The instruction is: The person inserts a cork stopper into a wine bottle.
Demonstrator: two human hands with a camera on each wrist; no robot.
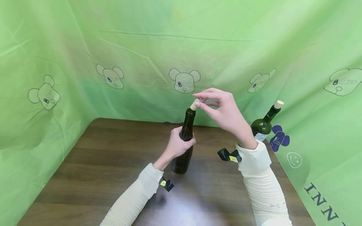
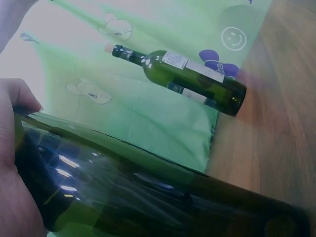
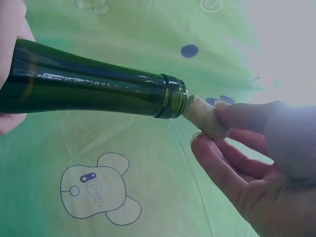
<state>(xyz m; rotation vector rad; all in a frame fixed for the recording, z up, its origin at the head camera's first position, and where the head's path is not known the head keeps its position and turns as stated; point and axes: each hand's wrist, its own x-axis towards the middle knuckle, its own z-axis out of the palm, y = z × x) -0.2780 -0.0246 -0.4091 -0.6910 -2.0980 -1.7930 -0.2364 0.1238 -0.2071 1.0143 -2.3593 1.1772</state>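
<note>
A dark green wine bottle point(image 1: 182, 160) stands on the wooden table, leaning slightly. My left hand point(image 1: 178, 142) grips it around the neck and shoulder, with fingers wrapped behind the glass. Above its mouth, my right hand point(image 1: 223, 108) pinches a pale cork point(image 3: 201, 114) between thumb and fingertips. In the right wrist view the cork sits tilted, its lower end right at the rim of the bottle mouth. The left wrist view shows the bottle's glass body point(image 2: 148, 182) close up beside the left hand.
A second green wine bottle point(image 2: 197, 81) with labels stands at the table's right edge, a cork point(image 1: 278, 104) in its mouth. Green cloth point(image 1: 135, 47) with printed bear faces hangs behind and along both sides of the wooden table point(image 1: 113, 150).
</note>
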